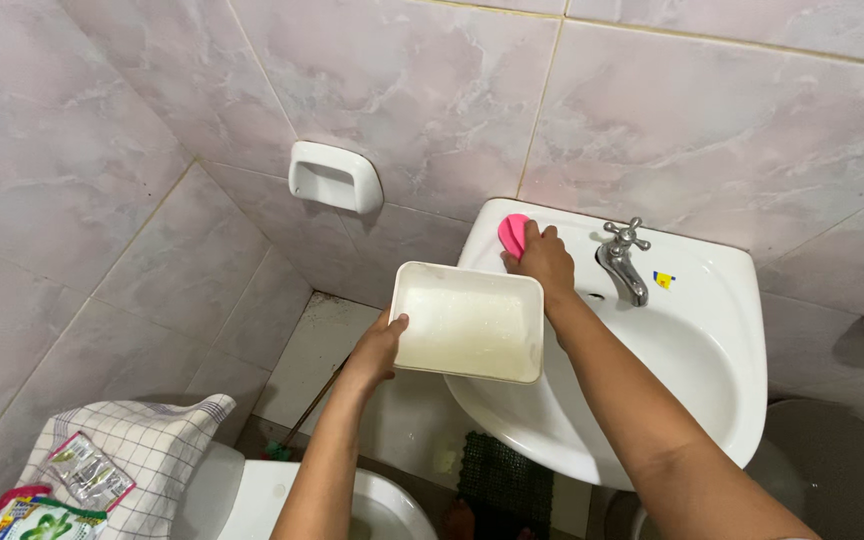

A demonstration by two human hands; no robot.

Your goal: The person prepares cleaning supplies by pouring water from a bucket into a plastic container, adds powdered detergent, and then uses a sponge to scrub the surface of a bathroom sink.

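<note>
While my left hand [377,350] grips the tray [470,322] by its left edge, thumb hooked over the rim and the other fingers under it where I can't see them, the tray hangs tilted over the front-left lip of the sink [712,350]. It's a white rect. tray, shallow, w/ a wet, milky film across the bottom. Its right edge overlaps the basin; its left half sticks out past the sink, above the floor.

My right hand [544,258] is up at the sink's back-left corner, fingers curled together onto a pink sponge [514,234]. The sponge stands on edge on the sink ledge, touching the fingertips; most of it shows above the knuckles. Can't tell if it's lifted or just pressed against the ledge. My right forearm runs diagonally across the basin, passing just beside the tray's right edge.

Just right of that hand is the chrome tap [626,262], cross handle on top, spout pointing into the bowl. A small yellow-and-blue sticker [663,280] sits on the ledge near it.

On the wall, up-left of the sink, there's a white ceramic soap holder [334,176] set into the pale pink marble tiles [102,150]. Below, bottom left, a toilet [282,500] w/ a checked cloth [152,440] draped over the tank and a couple of sachets [62,495] lying on it. A dark mat [502,480] lies on the floor under the sink.
</note>
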